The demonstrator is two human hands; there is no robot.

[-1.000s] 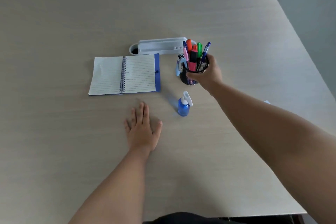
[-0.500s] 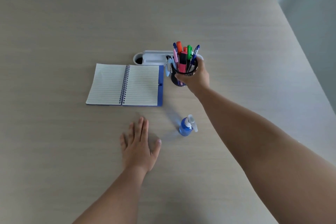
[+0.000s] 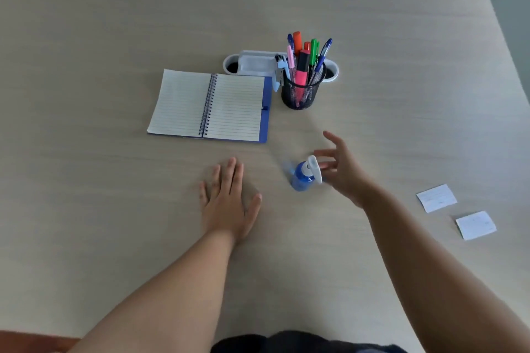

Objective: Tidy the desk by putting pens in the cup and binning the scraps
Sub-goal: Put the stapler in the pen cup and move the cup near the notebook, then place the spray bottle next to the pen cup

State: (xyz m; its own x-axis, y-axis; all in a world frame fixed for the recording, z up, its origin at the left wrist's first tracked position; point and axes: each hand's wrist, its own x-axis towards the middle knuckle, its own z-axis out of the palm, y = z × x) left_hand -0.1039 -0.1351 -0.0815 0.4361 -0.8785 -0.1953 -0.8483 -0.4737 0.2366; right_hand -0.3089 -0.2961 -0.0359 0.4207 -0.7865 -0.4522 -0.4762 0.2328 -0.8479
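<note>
A black mesh cup [image 3: 302,93] stands upright on the desk, filled with several pens and highlighters [image 3: 304,61], with a small stapler clipped at its left rim. Two white paper scraps [image 3: 436,198] [image 3: 476,225] lie flat near the desk's right edge. My left hand [image 3: 229,200] rests palm down on the desk, fingers apart. My right hand [image 3: 342,170] hovers open just right of a small blue spray bottle [image 3: 304,178], fingers spread, holding nothing; its fingertips are close to the bottle's white nozzle.
An open spiral notebook [image 3: 210,106] with a blue cover lies left of the cup. A white desk organiser [image 3: 255,63] sits behind it. The desk [image 3: 114,23] ends at the right, close to the scraps.
My right hand let go of the pen cup and drew back toward me to the spray bottle. The cup now stands alone. The view shifted, bringing the two scraps into sight.
</note>
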